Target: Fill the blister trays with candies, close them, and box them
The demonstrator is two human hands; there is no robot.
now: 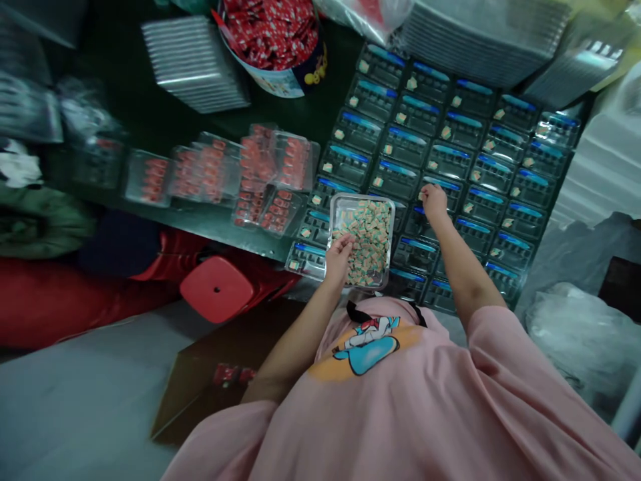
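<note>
A clear plastic tray full of small beige and green pieces lies at the table's front edge. Over its left side is my left hand, fingers pinched together; what they hold, if anything, is too small to name. My right hand is closed on a small beige piece above one of the clear compartments to the right of the tray. Rows of these compartments hold blue pen-like items, and many also hold one small beige piece.
Packs of red pieces lie on the table at left. Behind stand a bucket of red packets and stacked clear trays. A red stool and an open cardboard box are below the left edge. White trays are stacked at far right.
</note>
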